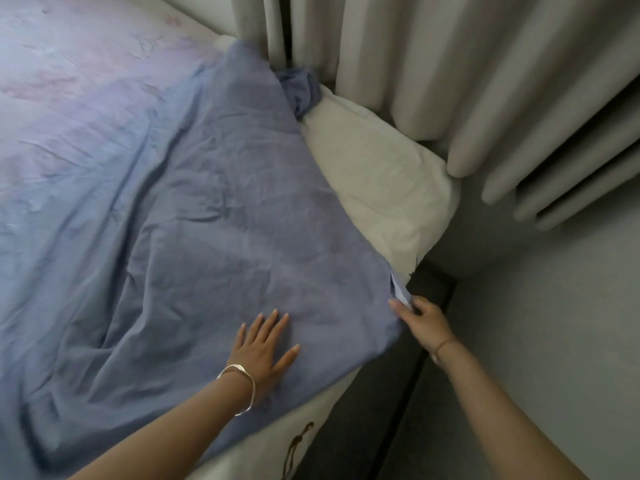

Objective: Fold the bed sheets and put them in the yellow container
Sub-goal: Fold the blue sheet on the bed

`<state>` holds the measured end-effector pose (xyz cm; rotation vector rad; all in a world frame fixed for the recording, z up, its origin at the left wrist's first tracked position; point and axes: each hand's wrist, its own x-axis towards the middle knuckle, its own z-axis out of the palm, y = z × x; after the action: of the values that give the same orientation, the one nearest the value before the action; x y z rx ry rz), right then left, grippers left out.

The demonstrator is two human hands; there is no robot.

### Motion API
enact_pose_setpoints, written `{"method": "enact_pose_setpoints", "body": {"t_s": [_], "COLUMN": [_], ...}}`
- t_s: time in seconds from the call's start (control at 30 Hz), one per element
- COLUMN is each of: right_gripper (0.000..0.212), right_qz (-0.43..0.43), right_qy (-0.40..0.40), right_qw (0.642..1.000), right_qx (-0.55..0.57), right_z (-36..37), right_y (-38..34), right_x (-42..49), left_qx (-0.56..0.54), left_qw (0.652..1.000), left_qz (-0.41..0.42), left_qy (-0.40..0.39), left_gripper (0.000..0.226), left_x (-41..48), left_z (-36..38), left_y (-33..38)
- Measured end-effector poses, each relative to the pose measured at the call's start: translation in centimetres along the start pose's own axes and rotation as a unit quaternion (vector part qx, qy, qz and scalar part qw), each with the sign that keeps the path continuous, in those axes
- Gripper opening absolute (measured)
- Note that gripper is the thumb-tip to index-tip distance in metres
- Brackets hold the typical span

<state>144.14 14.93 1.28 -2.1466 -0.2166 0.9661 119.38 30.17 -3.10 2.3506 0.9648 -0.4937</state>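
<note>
The bed sheet [214, 216] counts as one, a blue one, and it lies spread and heavily creased across the near part of the bed, reaching from the lower left edge of the view to the right side of the mattress [381, 181]. At its far corner, against the curtain [450, 64], a bunch of the same blue cloth [301, 88] is gathered into a knot-like lump. Two hands are on the sheet. The left hand [261, 348] lies flat on the cloth with all five fingers straight and slightly spread, gripping nothing; one silver bangle [239, 386] circles its wrist. The right hand [420, 320] is at the sheet's right corner, where the cloth meets the mattress edge, and pinches a small fold of the blue fabric between thumb and curled fingers; one thin band [445, 344] sits on that wrist. The two hands are apart, with a stretch of sheet between them. Beyond the blue sheet, at the upper left, a paler cover [69, 64] with pink and lilac tones shows. The mattress corner is bare and cream-coloured to the right of the sheet. The beige curtain hangs in many rounded folds behind it. Below the right hand runs a dark bed base [391, 410], and beside it the grey floor [554, 341]. One brown mark [296, 448] shows on the pale mattress side near the bottom edge.
</note>
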Motion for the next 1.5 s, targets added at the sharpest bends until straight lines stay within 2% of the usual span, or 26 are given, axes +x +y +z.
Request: {"method": "enact_pose_setpoints", "body": {"t_s": [0.13,0.17,0.23,0.27,0.3,0.4,0.47,0.57,0.67,0.73,0.83,0.93,1.07,1.17,1.27,1.33,1.37,1.4,1.47,1.5], "right_gripper": [0.028,0.033,0.043,0.044,0.044,0.046,0.047,0.045,0.052,0.045,0.03,0.037,0.02,0.019,0.019,0.022,0.022,0.023,0.035,0.04], "right_qz": [0.083,0.107,0.162,0.175,0.165,0.053,-0.033,-0.156,-0.235,-0.286,-0.368,-0.388,-0.355,-0.325,-0.289,-0.291,-0.284,-0.279,-0.279,-0.278], "right_qy": [0.084,0.077,0.025,-0.002,-0.022,-0.048,-0.053,-0.043,-0.032,-0.018,-0.046,-0.141,-0.335,-0.388,-0.381,-0.343,-0.315,-0.277,-0.18,-0.126], "right_qw": [0.99,0.98,0.936,0.918,0.915,0.951,0.966,0.97,0.958,0.943,0.917,0.898,0.859,0.86,0.877,0.885,0.896,0.909,0.933,0.941], "right_qx": [0.081,0.149,0.311,0.356,0.369,0.302,0.25,0.182,0.162,0.169,0.148,0.149,0.155,0.066,-0.043,-0.118,-0.131,-0.138,-0.137,-0.146], "right_z": [-0.6,-0.1,1.3,1.8,2.2,2.8,3.5,5.5,8.9,12.1,19.5,28.5,39.0,45.4,50.2,52.2,52.5,52.4,51.8,51.2], "right_y": [3.5,3.8,3.4,2.8,2.2,-0.8,-4.3,-11.0,-18.6,-23.9,-32.1,-38.7,-43.0,-41.4,-35.1,-29.5,-26.5,-23.9,-19.2,-17.5], "right_x": [-0.6,-0.8,-1.4,-2.0,-2.5,-3.9,-5.0,-6.7,-8.3,-9.8,-13.3,-17.6,-22.3,-22.0,-18.7,-16.1,-15.0,-14.1,-12.4,-11.9], "left_qx": [-0.014,-0.013,-0.009,-0.008,-0.012,-0.035,-0.077,-0.199,-0.286,-0.337,-0.427,-0.506,-0.593,-0.597,-0.637,-0.675,-0.692,-0.703,-0.694,-0.678], "left_qw": [0.997,0.996,0.995,0.995,0.995,0.993,0.993,0.978,0.954,0.93,0.872,0.811,0.717,0.686,0.624,0.578,0.57,0.568,0.588,0.599], "left_qz": [0.009,0.008,0.007,0.006,0.008,0.019,0.035,0.051,0.063,0.081,0.086,0.033,-0.065,-0.151,-0.251,-0.306,-0.319,-0.329,-0.36,-0.367], "left_qy": [-0.078,-0.088,-0.096,-0.099,-0.103,-0.113,-0.087,-0.01,0.06,0.123,0.224,0.293,0.361,0.387,0.378,0.342,0.307,0.272,0.208,0.216], "left_gripper": [0.143,0.144,0.143,0.142,0.14,0.132,0.115,0.075,0.054,0.043,0.048,0.038,0.035,0.042,0.066,0.052,0.042,0.041,0.064,0.065], "left_x": [-0.7,-0.9,-1.3,-1.6,-1.8,-2.4,-2.8,-4.0,-6.3,-8.0,-11.1,-14.1,-16.8,-17.0,-16.5,-16.2,-16.0,-15.9,-15.4,-15.5], "left_z": [0.4,0.5,0.6,0.7,0.7,0.2,-0.6,-3.3,-7.8,-11.0,-15.9,-20.0,-24.0,-24.2,-20.1,-16.0,-13.1,-10.6,-6.0,-5.4], "left_y": [1.1,1.2,1.6,1.6,1.6,1.7,1.6,1.3,-0.1,-2.0,-6.8,-13.4,-23.9,-32.5,-41.2,-44.0,-45.0,-45.1,-44.6,-43.6]}}
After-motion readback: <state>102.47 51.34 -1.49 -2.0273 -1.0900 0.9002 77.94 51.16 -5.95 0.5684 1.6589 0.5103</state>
